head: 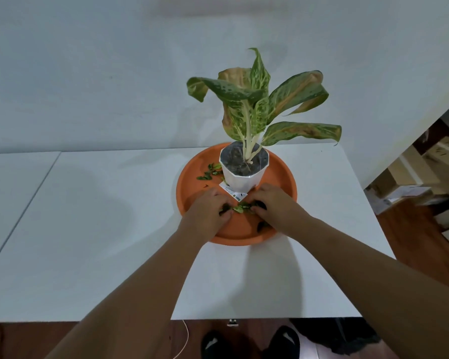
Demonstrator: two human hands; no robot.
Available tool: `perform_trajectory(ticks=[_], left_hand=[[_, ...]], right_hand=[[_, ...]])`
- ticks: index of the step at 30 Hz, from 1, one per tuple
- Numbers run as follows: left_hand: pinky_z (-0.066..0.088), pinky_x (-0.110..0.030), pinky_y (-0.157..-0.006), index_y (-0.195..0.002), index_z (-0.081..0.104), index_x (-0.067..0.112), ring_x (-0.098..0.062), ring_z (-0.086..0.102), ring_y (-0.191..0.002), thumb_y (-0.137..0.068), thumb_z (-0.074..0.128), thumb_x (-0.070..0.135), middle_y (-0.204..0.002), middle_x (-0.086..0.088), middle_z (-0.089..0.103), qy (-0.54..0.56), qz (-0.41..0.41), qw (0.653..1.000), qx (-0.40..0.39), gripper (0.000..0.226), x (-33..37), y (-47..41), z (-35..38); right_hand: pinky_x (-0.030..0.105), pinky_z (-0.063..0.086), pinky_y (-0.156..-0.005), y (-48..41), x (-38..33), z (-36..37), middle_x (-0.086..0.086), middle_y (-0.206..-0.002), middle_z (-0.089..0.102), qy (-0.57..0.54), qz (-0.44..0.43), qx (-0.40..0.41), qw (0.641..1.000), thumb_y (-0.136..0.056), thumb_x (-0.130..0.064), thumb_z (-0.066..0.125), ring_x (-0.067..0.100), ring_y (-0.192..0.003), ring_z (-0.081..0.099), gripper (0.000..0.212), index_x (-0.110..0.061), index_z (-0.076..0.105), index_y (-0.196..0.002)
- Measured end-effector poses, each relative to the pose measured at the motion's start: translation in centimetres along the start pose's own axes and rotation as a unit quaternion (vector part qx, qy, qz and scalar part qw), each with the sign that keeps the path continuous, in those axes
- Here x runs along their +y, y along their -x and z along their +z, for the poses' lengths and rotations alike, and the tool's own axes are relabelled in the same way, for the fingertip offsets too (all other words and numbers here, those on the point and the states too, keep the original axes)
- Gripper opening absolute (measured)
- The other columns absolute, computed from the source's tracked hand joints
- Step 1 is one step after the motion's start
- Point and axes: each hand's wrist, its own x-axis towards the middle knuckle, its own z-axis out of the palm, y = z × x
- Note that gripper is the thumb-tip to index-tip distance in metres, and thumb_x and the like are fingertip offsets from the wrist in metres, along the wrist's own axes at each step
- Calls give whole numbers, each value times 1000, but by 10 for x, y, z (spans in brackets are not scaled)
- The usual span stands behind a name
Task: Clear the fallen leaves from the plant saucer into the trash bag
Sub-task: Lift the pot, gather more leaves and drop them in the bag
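Both forearms reach over white table [88, 229]. Left hand [208, 207] and right hand [273, 203], fingers curled, pinch leaf pile [240, 208] between them in orange saucer [233, 238]. More leaves [210, 173] lie left of white pot [243, 177].

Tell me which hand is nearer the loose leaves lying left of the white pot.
Left. The left hand is at the saucer's front, just below those loose leaves. The right hand is farther, in front of the white pot on its right side.
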Motion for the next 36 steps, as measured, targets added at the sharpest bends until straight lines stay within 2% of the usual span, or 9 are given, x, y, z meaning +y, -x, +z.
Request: perform_trajectory(ticks=[4, 10, 13, 19, 21, 23, 26, 31, 36], left_hand=[[35, -19, -86, -111, 69, 18, -17, 54, -107, -87, 66, 19, -114, -1, 57, -9, -3, 1000, -3, 24, -1, -7, -3], [42, -33, -102, -135, 54, 34, -18, 42, -118, -80, 73, 41, -119, 0, 43, -26, -24, 997, -71, 58, 5, -4, -9], [41, -29, -99, -128, 62, 31, -18, 44, -115, -82, 72, 39, -119, -3, 45, -10, -17, 998, -62, 48, 11, -4, -6], [33, -19, -79, -101, 69, 17, -16, 52, -100, -87, 64, 15, -112, -2, 54, -39, 10, 998, -54, 15, 7, -3, -8], [41, -23, -82, -101, 67, 21, -20, 54, -105, -85, 65, 21, -113, 0, 53, -57, 17, 995, -74, 16, 3, -2, -12], [45, -33, -95, -112, 62, 30, -22, 49, -116, -80, 68, 35, -120, 0, 51, -63, 13, 993, -96, 33, 3, -3, -15], [36, -37, -107, -125, 58, 34, -23, 43, -123, -78, 70, 44, -129, -5, 47, -78, 19, 991, -111, 50, 6, -4, -12], [40, -26, -79, -99, 65, 25, -22, 54, -102, -85, 64, 26, -112, -1, 52, -76, 57, 993, -73, 14, 5, -5, -6], [40, -29, -85, -94, 58, 31, -19, 44, -106, -79, 67, 36, -106, 4, 41, -92, 45, 987, -124, 19, -5, -9, -20]], right_hand=[[30, 45, -91, -6, 2, -3, 8, -113, 59, -3, 20, -9, 1000, -85, -20, 65, 24, -106, 55, 31, -18, 66, -115], [45, 33, -108, 3, 3, -17, 8, -131, 39, 48, 56, -117, 990, -76, -48, 68, 32, -123, 36, 72, -41, 37, -141], [44, 34, -106, 5, -8, -16, 10, -129, 37, 60, 46, -111, 991, -83, -43, 62, 35, -121, 36, 59, -40, 41, -138], [30, 43, -88, 14, -10, -20, 5, -110, 46, 34, 28, -75, 996, -87, -17, 60, 27, -107, 53, 22, -23, 65, -107], [35, 45, -92, 15, -10, -23, 7, -116, 49, 57, 36, -92, 993, -84, -24, 64, 26, -109, 52, 28, -24, 62, -112], [39, 42, -97, 15, -11, -23, 8, -119, 46, 77, 60, -89, 991, -77, -38, 68, 29, -110, 46, 53, -32, 50, -127], [40, 33, -100, 13, -17, -17, 10, -123, 41, 130, 68, -89, 985, -74, -41, 65, 34, -114, 40, 68, -35, 39, -136], [38, 35, -96, 13, -27, -16, 10, -119, 44, 124, 54, -112, 984, -78, -28, 63, 30, -111, 45, 56, -23, 45, -131], [31, 39, -78, 11, -39, -25, 9, -118, 41, 117, 120, -133, 977, -81, -24, 64, 30, -100, 49, 55, -26, 43, -132]])
